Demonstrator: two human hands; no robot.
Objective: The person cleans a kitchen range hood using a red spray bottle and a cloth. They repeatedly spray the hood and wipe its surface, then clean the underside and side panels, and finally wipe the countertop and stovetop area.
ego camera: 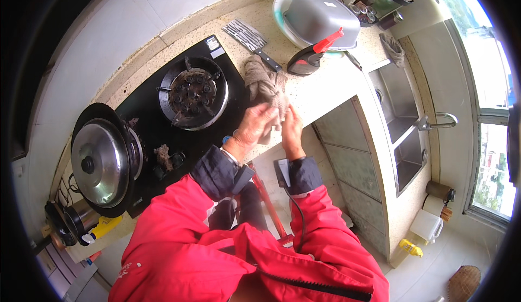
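A crumpled brown-grey cloth (266, 86) lies on the speckled countertop beside the black gas hob (220, 143). My left hand (253, 126) grips the cloth's near end between thumb and fingers. Close on its right, my right hand (292, 127) touches the same end; its fingertips are partly hidden, so its hold is unclear. Just beyond the cloth rests a cleaver (248, 36) with a patterned blade and black handle. A black and red handled tool (307, 59) stands to the right of the cloth, leaning near an upturned grey basin (321, 19).
A wok with a domed metal lid (99, 161) sits on the hob's left side. The open burner (193, 92) has a raised pan support. A steel double sink (397, 102) with a tap (439, 120) is at right. A red metal frame (268, 200) stands below the counter edge.
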